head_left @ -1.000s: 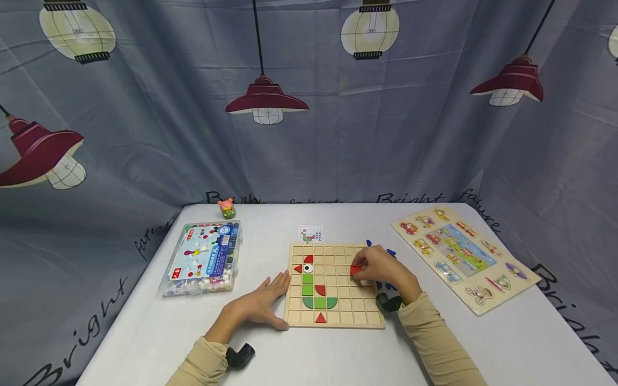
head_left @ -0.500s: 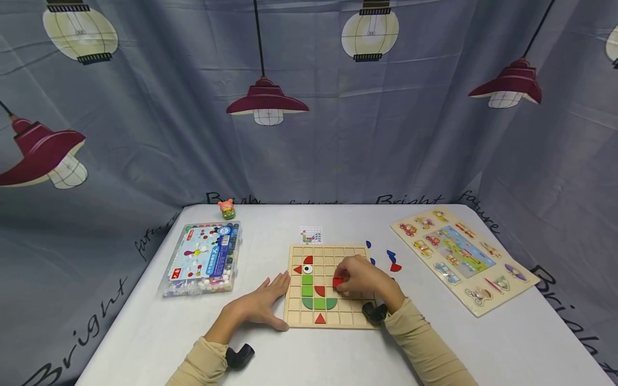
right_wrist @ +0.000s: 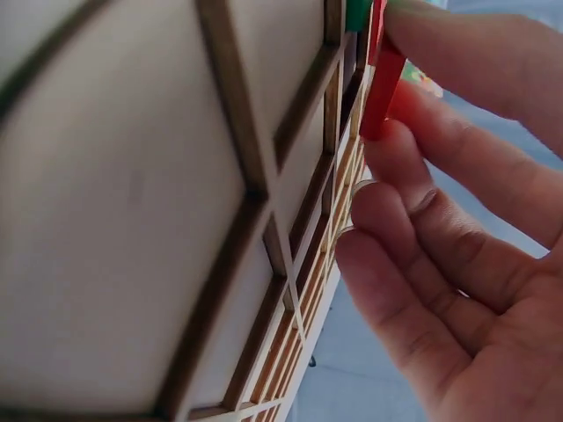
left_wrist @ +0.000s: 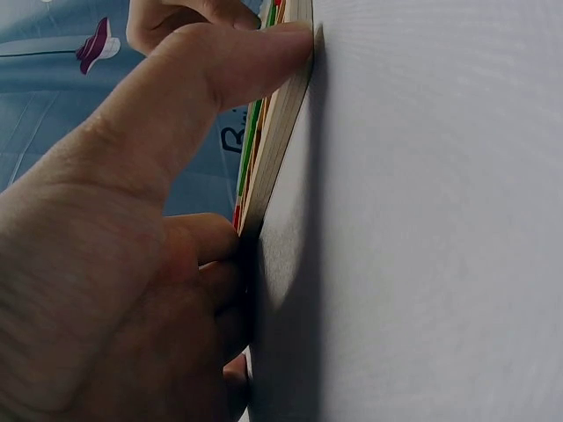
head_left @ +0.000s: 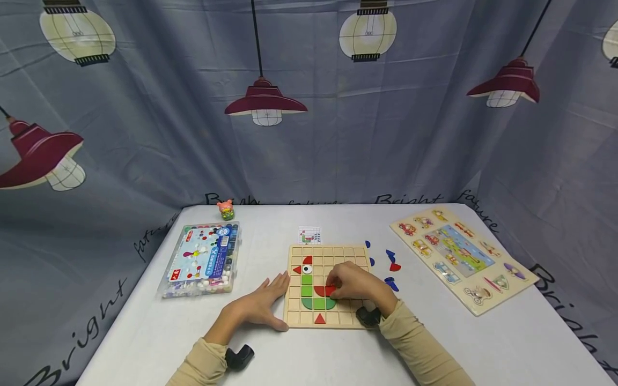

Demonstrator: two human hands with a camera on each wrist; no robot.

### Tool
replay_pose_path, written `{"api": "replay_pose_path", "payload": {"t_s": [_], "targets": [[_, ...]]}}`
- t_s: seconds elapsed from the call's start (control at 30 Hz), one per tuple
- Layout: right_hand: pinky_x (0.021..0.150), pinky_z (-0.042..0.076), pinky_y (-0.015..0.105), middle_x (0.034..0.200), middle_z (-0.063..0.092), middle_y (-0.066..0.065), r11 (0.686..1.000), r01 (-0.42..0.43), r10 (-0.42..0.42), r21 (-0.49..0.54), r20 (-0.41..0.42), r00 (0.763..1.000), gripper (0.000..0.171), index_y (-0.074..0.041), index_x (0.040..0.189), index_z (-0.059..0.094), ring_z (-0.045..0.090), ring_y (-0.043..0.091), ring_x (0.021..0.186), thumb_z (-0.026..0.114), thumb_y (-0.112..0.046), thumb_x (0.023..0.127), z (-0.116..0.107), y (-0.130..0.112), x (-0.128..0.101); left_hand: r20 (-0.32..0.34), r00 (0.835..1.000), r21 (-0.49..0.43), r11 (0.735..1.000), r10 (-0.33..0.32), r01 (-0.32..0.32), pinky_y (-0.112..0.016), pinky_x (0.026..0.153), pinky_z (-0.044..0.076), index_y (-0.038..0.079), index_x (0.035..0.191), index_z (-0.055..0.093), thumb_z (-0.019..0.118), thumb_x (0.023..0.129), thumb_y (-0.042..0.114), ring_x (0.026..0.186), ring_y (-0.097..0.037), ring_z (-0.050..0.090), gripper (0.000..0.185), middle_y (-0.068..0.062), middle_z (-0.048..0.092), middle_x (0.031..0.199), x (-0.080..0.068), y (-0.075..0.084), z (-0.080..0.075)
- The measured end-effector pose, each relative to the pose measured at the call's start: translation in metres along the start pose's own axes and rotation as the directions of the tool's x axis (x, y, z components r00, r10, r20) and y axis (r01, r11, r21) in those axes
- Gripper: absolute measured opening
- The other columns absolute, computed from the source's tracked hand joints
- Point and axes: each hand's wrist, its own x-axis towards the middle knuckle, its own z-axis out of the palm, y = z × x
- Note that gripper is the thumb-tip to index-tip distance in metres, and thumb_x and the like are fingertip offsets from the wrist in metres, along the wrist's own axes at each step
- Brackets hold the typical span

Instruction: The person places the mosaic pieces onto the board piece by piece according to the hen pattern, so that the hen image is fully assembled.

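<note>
- Red piece (head_left: 330, 290) looks light, stiff, tough, maybe a bit slick; I'd pinch its side edges
- It's around mid-board (head_left: 352, 252), right hand (head_left: 354, 281) fingers nearly closed, pinching it
- Left hand (head_left: 263, 301) at 9 o'clock, fingers spread on the board's edge, gripping nothing
- On board: three green squares (head_left: 306, 280), two green quarters (head_left: 307, 304), two red triangles (head_left: 319, 319), two red quarters (head_left: 308, 260), one eye (head_left: 306, 269)
- Off toward 2–3 o'clock: one loose red (head_left: 395, 266), several blues (head_left: 392, 284), too overlapped to count

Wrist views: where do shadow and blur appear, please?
Left wrist: a dark shadow falls on the white table beside the grid board, and the left hand darkens toward its lower fingers. Right wrist: the grid board's nearest squares, at picture left, look soft; the right hand looks clearer.
</note>
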Motion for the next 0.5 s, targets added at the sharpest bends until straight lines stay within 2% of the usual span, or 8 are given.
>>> {"api": "replay_pose_path", "payload": {"t_s": [0.2,0.5], "targets": [[0.07,0.05,0.029,0.082,0.067,-0.002,1.0,-0.024,0.024,-0.014,0.012,1.0,0.016,-0.008,0.091,0.074,0.053,0.012,0.073,0.079,-0.012,0.076,0.0028,-0.0004,0.0018,-0.001,1.0,-0.002,1.0,0.001,-0.001,-0.05,0.125,0.006,0.0,0.154,0.015,0.082,0.07,0.043,0.153,-0.029,0.006,0.116,-0.015,0.008,0.165,-0.0017,0.0004,-0.0012],[0.071,0.051,0.029,0.083,0.069,-0.002,1.0,-0.014,0.015,-0.015,0.005,1.0,0.016,-0.009,0.091,0.075,0.054,0.012,0.073,0.08,-0.013,0.076,0.0016,0.0018,0.0018,0.001,1.0,0.003,1.0,-0.003,0.003,-0.05,0.125,0.006,0.0,0.154,0.014,0.082,0.069,0.043,0.153,-0.029,0.006,0.117,-0.015,0.008,0.165,-0.0007,0.001,-0.0012]]}}
